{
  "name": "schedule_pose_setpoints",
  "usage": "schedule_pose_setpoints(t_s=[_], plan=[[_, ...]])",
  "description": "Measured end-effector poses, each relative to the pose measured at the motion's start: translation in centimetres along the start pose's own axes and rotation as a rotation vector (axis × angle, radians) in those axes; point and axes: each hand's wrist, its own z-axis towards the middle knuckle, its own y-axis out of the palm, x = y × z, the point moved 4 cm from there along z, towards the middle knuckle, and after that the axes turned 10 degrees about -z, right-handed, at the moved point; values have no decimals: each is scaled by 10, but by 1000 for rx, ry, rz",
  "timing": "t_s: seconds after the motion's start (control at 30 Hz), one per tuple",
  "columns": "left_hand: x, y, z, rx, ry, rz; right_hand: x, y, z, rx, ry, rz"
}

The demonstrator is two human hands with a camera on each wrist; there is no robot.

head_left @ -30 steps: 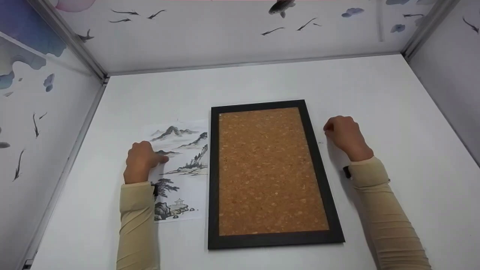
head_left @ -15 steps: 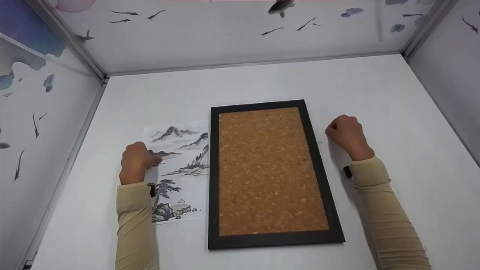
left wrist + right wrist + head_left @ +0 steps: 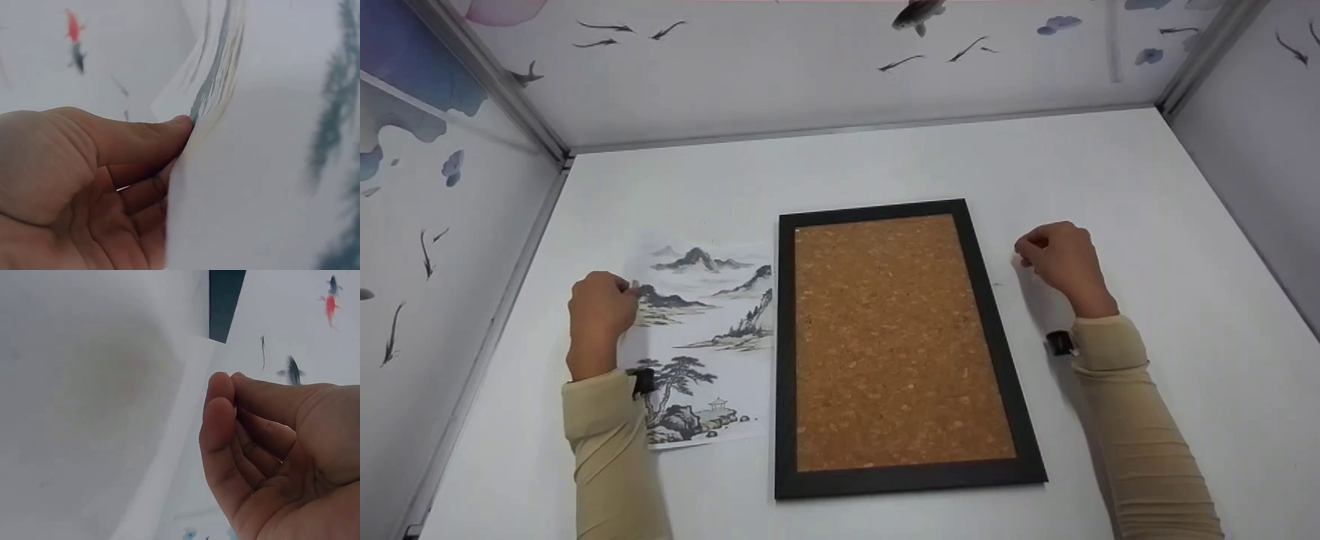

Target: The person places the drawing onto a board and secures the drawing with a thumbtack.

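Note:
An ink landscape print (image 3: 720, 330) on white paper lies left of the black picture frame (image 3: 1035, 450), which has a brown cork panel (image 3: 900, 345) inside. My left hand (image 3: 601, 304) pinches the print's left edge. In the left wrist view, my left thumb (image 3: 152, 132) presses on the paper (image 3: 225, 185), which bends upward there. Beyond the frame's right side is my right hand (image 3: 1063, 259). Its fingers (image 3: 216, 422) are curled with thumb and index tips together, and nothing shows between them.
The white table (image 3: 870, 165) is bordered by pale walls (image 3: 780, 82) painted with fish and leaves. A black wrist camera (image 3: 641, 381) sits by the left cuff, another camera (image 3: 1061, 343) by the right. A pale blurry surface (image 3: 112, 399) fills the right wrist view's left side; what it is cannot be told.
My left hand has moved leftward from over the print to its left edge, uncovering more of the picture. My right hand has shifted slightly right and away. The frame stays put.

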Motion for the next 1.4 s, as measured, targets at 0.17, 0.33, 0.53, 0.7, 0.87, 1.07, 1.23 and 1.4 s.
schedule_pose_setpoints(t_s=[0.17, 0.33, 0.53, 0.7, 0.87, 1.07, 1.23, 1.4], plan=[[11, -24, -15, 68, 9, -90, -4, -6, -3, 10, 11, 34], [27, -47, -30, 190, 58, -172, -12, -13, -7, 35, 47, 148], [52, -62, -51, 348, 104, -292, -27, -27, -12, 89, 46, 262], [70, -70, -68, 497, 192, -440, -45, -42, -18, 138, 32, 330], [82, -70, -76, 615, 315, -595, -64, -59, -26, 187, -1, 391], [92, -63, -78, 646, 359, -718, -88, -82, -36, 236, -56, 447], [102, -62, -88, 642, 406, -826, -107, -100, -43, 265, -110, 496], [113, -48, -90, 535, 428, -910, -125, -116, -50, 290, -142, 520]])
